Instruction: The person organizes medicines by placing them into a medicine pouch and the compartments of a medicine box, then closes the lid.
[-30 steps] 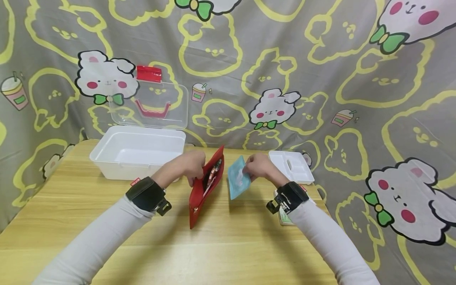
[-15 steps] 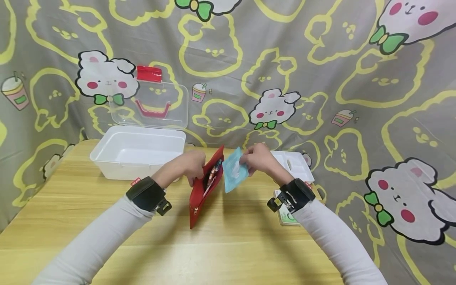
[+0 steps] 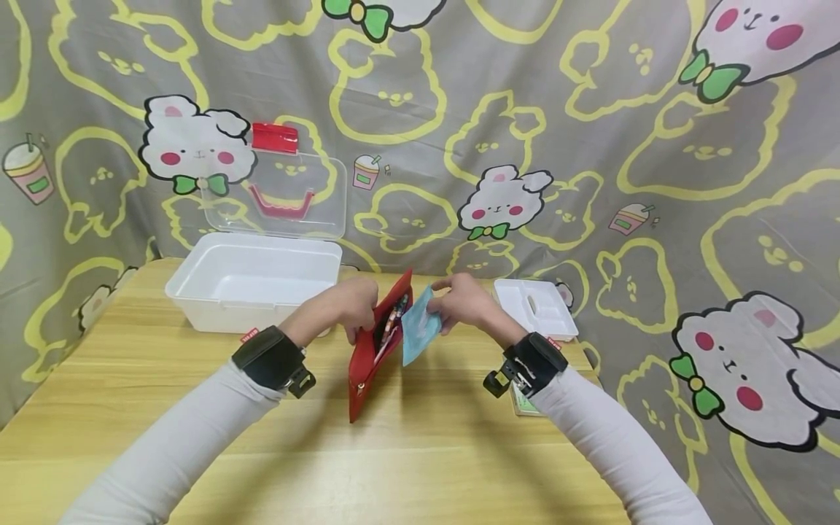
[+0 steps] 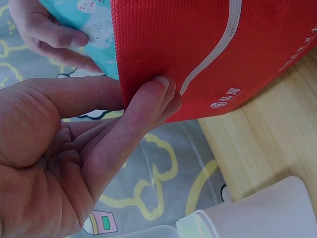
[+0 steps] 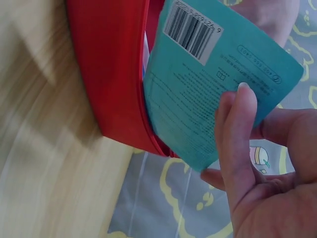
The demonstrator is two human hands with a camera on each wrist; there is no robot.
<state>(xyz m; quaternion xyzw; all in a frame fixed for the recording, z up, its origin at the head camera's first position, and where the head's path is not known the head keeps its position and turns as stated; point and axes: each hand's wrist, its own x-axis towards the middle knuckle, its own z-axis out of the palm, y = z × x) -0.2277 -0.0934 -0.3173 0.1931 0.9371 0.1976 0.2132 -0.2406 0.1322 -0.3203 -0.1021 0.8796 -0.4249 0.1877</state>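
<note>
A red zip pouch (image 3: pixel 362 368) stands on the table, its mouth gaping to the right and several slim items (image 3: pixel 392 324) inside. My left hand (image 3: pixel 357 302) pinches its upper edge between thumb and fingers; in the left wrist view the pouch's outer side (image 4: pixel 163 49) shows white lettering. With thumb and fingers, my right hand (image 3: pixel 462 299) holds a flat light-blue packet (image 3: pixel 418 328) beside the pouch's opening. Seen from the right wrist, the packet's back (image 5: pixel 213 94) has a barcode and small print, and its lower edge overlaps the red rim (image 5: pixel 148 121).
A white plastic box (image 3: pixel 226 313) with its clear lid (image 3: pixel 275 197) raised stands at the back left. A compartmented white tray (image 3: pixel 558 321) lies at the back right. A small green-and-white box (image 3: pixel 525 405) is partly hidden under the right wrist. Patterned cloth (image 3: pixel 420 146) hangs behind the table.
My right hand has carried the blue packet leftward, right up to the pouch's opening. The left hand and the pouch have stayed in place.
</note>
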